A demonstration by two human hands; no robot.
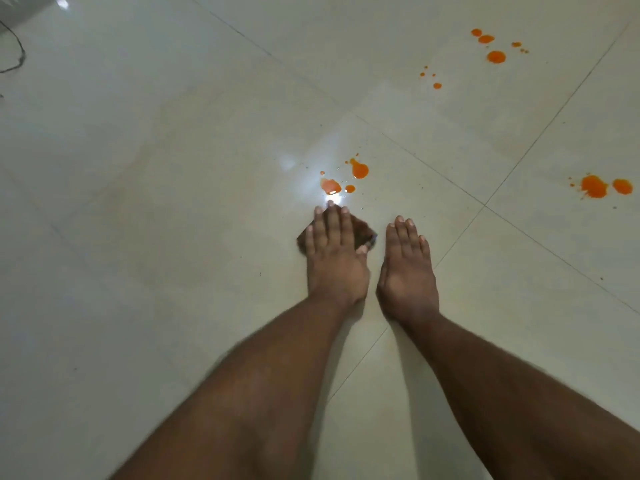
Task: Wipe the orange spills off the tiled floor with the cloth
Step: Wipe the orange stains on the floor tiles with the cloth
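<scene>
My left hand (334, 251) lies flat with straight fingers on a small dark brown cloth (363, 233), pressing it onto the pale tiled floor (173, 202). Most of the cloth is hidden under the hand. Just beyond its fingertips sits a cluster of orange spills (358, 169). My right hand (408, 268) rests flat on the bare floor beside the left, fingers straight, holding nothing. Further orange spills (594, 186) mark the tile at the right, and a third group of orange drops (496, 57) lies at the far right top.
A dark cable (17, 53) curls across the floor at the top left, beside a white object (20, 5) in the corner. Grout lines cross the glossy tiles diagonally. A bright light reflection (334, 199) sits at my left fingertips.
</scene>
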